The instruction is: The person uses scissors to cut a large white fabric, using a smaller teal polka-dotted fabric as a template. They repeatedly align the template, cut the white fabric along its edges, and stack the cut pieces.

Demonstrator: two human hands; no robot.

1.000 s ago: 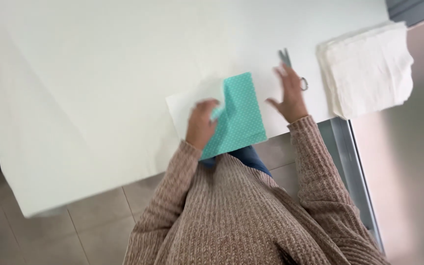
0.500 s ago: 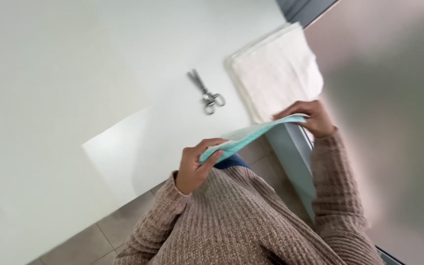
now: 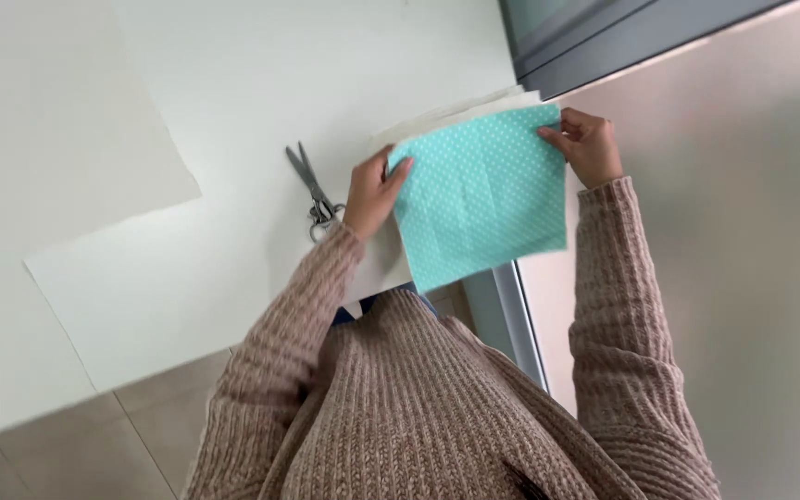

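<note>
Teal dotted cloth (image 3: 483,199) hangs pinched between both hands' fingers (image 3: 398,171).

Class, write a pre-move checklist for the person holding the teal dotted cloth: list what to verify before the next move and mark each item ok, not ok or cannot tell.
1. Left hand grips the teal dotted cloth at its edge: ok.
2. Right hand grips the opposite corner: ok.
3. Cloth spread flat, dotted face showing: ok.
4. Scissors lying on the white table, clear of the cloth: ok.
5. Scissors apart from the left hand: cannot tell.
6. White sheets under the cloth squared up: cannot tell.
</note>
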